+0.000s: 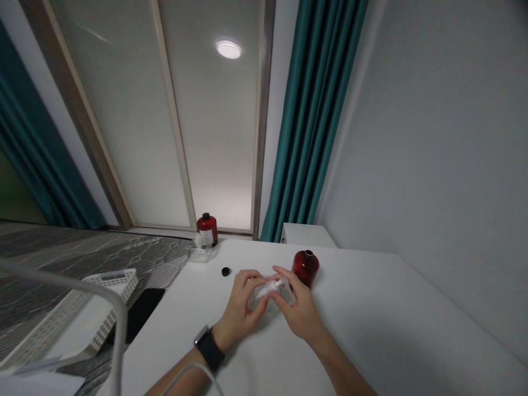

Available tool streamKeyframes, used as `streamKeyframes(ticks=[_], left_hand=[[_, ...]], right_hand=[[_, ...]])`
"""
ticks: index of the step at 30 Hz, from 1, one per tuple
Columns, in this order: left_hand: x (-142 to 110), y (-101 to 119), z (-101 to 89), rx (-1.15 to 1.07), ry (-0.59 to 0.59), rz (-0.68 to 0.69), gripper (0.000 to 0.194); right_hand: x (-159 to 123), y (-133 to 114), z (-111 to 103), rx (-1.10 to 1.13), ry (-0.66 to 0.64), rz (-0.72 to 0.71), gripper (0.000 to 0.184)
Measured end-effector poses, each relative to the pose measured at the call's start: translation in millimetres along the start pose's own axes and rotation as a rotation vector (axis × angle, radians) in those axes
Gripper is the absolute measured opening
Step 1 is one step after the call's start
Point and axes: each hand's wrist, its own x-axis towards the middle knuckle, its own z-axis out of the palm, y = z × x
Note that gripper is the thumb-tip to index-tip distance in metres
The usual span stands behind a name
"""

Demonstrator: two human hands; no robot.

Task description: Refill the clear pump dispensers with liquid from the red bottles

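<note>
Above the white table, my left hand [242, 302] and my right hand [300, 309] close their fingers around a white pump head [267, 288] in clear plastic packaging. Fingers cover part of it. Just behind my right hand stands a dark red bottle [306, 268] with its neck uncovered. A small black cap [225, 271] lies on the table to the left of my hands. Near the far left corner is a second red bottle [207, 228], labelled and with a black cap on. Beside it sits another clear plastic pack [200, 253] with something white in it.
The white table [363, 308] reaches toward the grey wall on the right. A white perforated basket [99, 324] and a black flat object [145, 313] are at the left. A white cable or tube [119, 335] curves across the near left. A white cabinet [308, 235] stands behind the table.
</note>
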Motion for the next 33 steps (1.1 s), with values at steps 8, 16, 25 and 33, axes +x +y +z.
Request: streamKeyframes(ticks=[8,16,25,33], left_hand=[[8,-21,-14.1,-0.029,-0.220,-0.114,0.057],[6,-34,-9.4,-0.080,-0.349,-0.220,0.062],[5,-26,-8.0,-0.129,-0.395,-0.210,0.062],[1,-21,-2.5,-0.129,-0.431,-0.183,0.066]], right_hand=[[-14,19,-3,0.002,0.320,0.035,0.048],[-12,19,-3,-0.064,0.281,-0.039,0.047],[-12,20,-5,0.010,0.194,0.030,0.052],[-16,22,3,-0.086,0.063,0.028,0.046]])
